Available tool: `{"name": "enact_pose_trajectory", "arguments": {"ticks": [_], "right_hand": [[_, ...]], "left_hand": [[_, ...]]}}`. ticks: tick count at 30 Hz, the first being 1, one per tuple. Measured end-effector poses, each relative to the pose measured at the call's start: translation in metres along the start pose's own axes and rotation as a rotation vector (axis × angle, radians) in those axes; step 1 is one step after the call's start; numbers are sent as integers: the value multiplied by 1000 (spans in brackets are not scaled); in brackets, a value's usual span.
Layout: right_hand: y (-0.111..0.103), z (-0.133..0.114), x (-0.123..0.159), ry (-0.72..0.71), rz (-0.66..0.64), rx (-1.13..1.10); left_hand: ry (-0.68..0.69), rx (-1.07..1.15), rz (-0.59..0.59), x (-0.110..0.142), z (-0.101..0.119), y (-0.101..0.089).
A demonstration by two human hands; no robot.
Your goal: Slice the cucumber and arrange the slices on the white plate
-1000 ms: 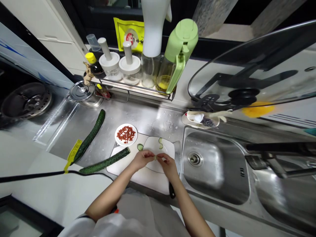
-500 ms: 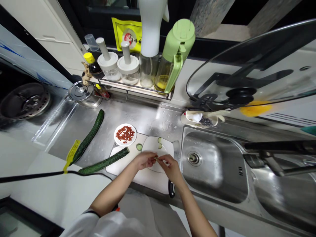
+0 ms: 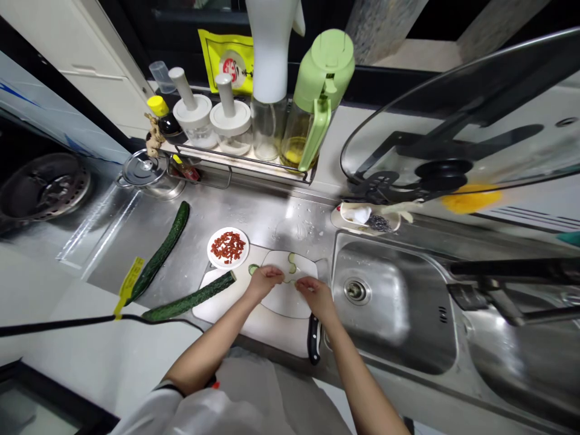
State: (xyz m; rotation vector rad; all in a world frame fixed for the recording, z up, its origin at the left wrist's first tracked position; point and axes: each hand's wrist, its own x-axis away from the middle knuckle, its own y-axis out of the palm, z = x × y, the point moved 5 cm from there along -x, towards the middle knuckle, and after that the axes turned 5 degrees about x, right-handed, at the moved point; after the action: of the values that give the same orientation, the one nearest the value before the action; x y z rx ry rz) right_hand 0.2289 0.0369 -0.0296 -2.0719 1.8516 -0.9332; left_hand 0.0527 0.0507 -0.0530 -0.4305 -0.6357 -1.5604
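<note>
My left hand (image 3: 261, 281) and my right hand (image 3: 312, 294) meet over a white plate (image 3: 290, 299) on a white cutting board (image 3: 267, 323). Both pinch a thin cucumber slice (image 3: 289, 279) stretched between their fingertips. Two more slices (image 3: 292, 262) lie at the plate's far edge, and one slice (image 3: 252, 269) sits on the board beside my left hand. A cut cucumber (image 3: 190, 297) rests with its cut end on the board's left corner. A black knife handle (image 3: 313, 347) pokes out below my right wrist.
A small dish of red berries (image 3: 228, 247) sits behind the board. A whole cucumber (image 3: 161, 251) with a yellow tag lies to the left. A steel sink (image 3: 392, 302) is on the right. Condiment jars on a rack (image 3: 240, 130) and a green oil bottle (image 3: 317, 96) stand behind.
Both hands moved away from me toward the plate's far side and drew slightly apart, pulling the cucumber slice out between them.
</note>
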Motion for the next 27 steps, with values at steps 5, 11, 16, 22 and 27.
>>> {"name": "enact_pose_trajectory", "arguments": {"ticks": [5,11,16,22,27], "right_hand": [[-4,1,-28,-17,77,182],[-9,-11,-55,-95,91,345],[-6,-18,-60,-155,86,466],[-3,-19,-61,-155,101,561],[-1,-17,-62,-133,113,622]], "left_hand": [[220,-318,151,-8,14,4],[310,-587,235,-17,33,16],[294,-691,228,-20,35,22],[299,-725,226,-20,34,24],[313,-777,211,-20,35,26]]}}
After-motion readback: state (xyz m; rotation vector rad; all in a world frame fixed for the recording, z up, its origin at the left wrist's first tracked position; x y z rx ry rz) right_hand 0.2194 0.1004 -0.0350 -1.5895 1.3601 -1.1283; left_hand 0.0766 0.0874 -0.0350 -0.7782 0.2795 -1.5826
